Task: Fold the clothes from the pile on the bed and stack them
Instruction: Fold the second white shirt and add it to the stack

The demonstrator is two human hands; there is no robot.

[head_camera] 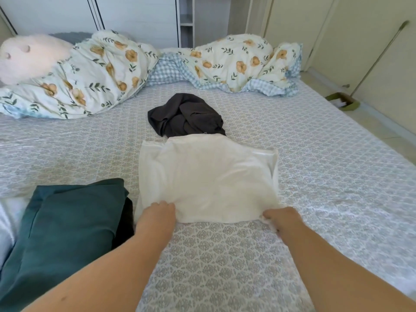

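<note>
A white garment [207, 176] lies spread flat on the bed [315, 165], partly folded, with sleeves tucked in. My left hand [157, 216] grips its near left corner, and my right hand [280, 218] grips its near right corner, fingers curled under the hem. Beyond it a crumpled dark grey garment [185, 114] lies unfolded, touching the white one's far edge. At the near left sits a stack with a folded teal garment [69, 221] on top and a black one [125, 224] showing beneath.
A bunched floral duvet [108, 70] runs along the far side of the bed, with a pale pink plush pillow [29, 57] at the far left. A broom and green dustpan [343, 102] stand on the floor by the right wall.
</note>
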